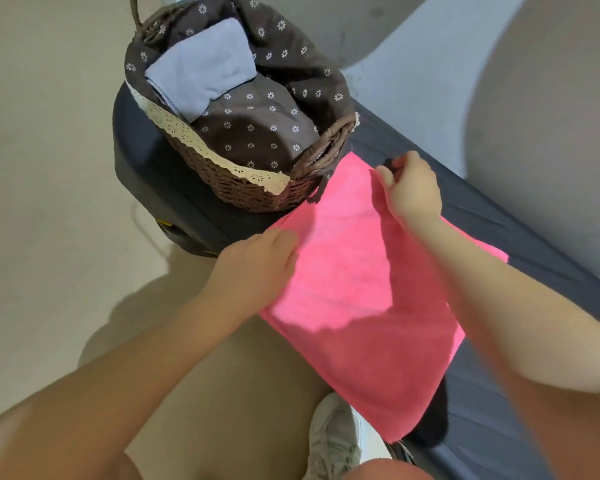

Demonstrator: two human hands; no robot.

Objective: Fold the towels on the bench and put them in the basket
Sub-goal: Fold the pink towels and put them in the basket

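Note:
A pink towel (354, 289) lies spread flat on the dark bench (520, 341), its near edge hanging over the bench side. My left hand (257, 268) holds the towel's left edge with curled fingers. My right hand (409, 188) pinches the towel's far right corner. A wicker basket (229, 181) with a brown flowered lining stands at the bench's far end, just beyond the towel. A folded light blue towel (201, 67) lies inside the basket against its left wall.
A beige floor (49, 168) lies left of the bench. My shoe (333, 438) stands on the floor beside the bench. A pale wall (551, 133) rises behind the bench on the right.

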